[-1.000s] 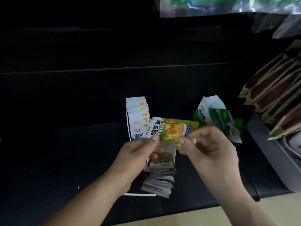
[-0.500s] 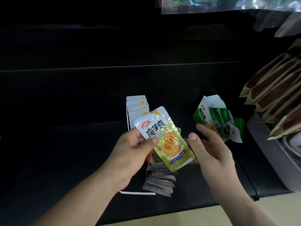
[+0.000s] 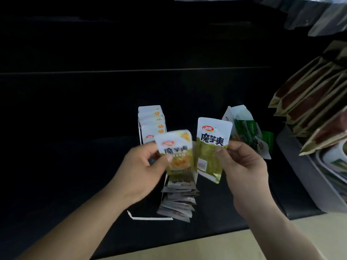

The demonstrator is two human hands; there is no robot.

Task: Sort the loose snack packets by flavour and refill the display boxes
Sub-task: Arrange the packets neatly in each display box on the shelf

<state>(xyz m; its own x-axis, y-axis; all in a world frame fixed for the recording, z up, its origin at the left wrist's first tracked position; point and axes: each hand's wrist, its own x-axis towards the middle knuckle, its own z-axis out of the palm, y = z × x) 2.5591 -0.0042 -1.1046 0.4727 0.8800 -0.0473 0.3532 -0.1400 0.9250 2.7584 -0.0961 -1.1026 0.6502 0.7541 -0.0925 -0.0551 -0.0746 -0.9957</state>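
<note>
My left hand (image 3: pixel 142 166) pinches a yellow-green snack packet (image 3: pixel 176 151) upright by its left side; it is blurred. My right hand (image 3: pixel 242 166) pinches a second packet (image 3: pixel 210 147), white on top and green below, by its right edge. Both packets hang side by side above a white display box (image 3: pixel 195 177) that holds a row of several like packets (image 3: pixel 178 201). Behind my left hand a second white box (image 3: pixel 139 128) stands full of white and orange packets (image 3: pixel 153 121). To the right a tilted box of green packets (image 3: pixel 247 128) leans behind my right hand.
All of this sits on a dark shelf (image 3: pixel 75 166) with a pale floor (image 3: pixel 225 246) below its front edge. At the right a grey tray (image 3: pixel 300 175) carries brown and tan pouches (image 3: pixel 315 98). Clear bags (image 3: pixel 319 15) hang at the top right.
One packet was held between both hands a second ago. Now the hands have parted, each holding its own packet upright, the right one newly raised.
</note>
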